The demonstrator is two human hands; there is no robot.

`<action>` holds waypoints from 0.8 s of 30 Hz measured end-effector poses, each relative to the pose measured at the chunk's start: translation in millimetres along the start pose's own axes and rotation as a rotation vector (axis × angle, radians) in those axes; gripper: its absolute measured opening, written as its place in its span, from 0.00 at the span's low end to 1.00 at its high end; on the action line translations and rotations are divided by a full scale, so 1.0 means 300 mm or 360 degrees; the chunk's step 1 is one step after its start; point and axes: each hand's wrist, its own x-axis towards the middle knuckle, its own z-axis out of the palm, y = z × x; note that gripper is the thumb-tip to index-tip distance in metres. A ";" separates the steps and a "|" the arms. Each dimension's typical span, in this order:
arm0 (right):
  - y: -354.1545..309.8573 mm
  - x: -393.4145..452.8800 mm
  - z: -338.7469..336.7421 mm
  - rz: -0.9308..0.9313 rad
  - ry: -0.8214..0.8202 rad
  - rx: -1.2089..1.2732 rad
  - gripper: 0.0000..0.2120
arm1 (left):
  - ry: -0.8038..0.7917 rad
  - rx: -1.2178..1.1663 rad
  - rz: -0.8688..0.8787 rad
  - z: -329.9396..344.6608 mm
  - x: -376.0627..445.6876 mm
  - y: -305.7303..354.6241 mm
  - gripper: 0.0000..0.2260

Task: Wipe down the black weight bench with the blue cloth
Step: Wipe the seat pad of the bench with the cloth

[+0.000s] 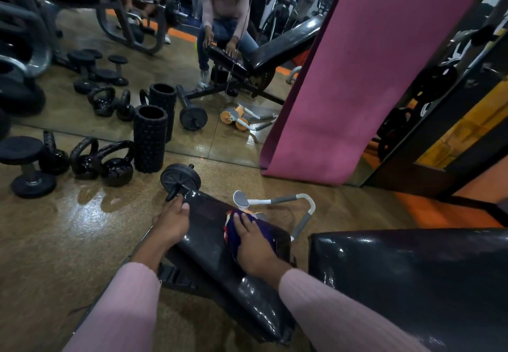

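The black weight bench's seat pad [209,222] runs from the lower middle up toward the mirror, glossy and scuffed. Its larger backrest pad [412,277] fills the lower right. My left hand [171,221] grips the seat pad's left edge near its far end, fingers curled over the rim. My right hand [254,244] presses flat on the dark blue cloth [233,234], which lies bunched on the seat pad's right side. Most of the cloth is hidden under that hand.
An ab wheel [180,179] lies on the floor just beyond the seat. A white and grey ab roller [277,201] sits to the right. Kettlebells [115,167], a dumbbell [27,164] and a foam roller [149,138] stand at left before a mirror. A pink mat [357,71] leans at right.
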 end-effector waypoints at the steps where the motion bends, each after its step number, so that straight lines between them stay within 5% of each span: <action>1: 0.019 -0.055 0.015 -0.0134 0.0044 -0.0023 0.40 | -0.0007 -0.0017 -0.0004 0.000 -0.005 0.003 0.22; 4: 0.117 -0.186 0.005 -0.0227 0.0061 0.0069 0.37 | -0.0025 -0.0025 -0.0026 0.000 -0.019 0.006 0.24; 10: -0.001 -0.013 -0.069 0.0204 -0.0025 0.0090 0.36 | -0.0004 0.0054 -0.0042 0.005 -0.012 -0.005 0.23; 17: 0.070 -0.247 0.078 -0.0217 0.0000 -0.0016 0.43 | -0.0037 -0.0029 -0.0035 -0.005 -0.020 0.004 0.23; 24: 0.018 -0.085 -0.008 0.0308 0.0016 0.0207 0.37 | -0.0023 0.0089 0.0012 0.013 -0.002 -0.020 0.24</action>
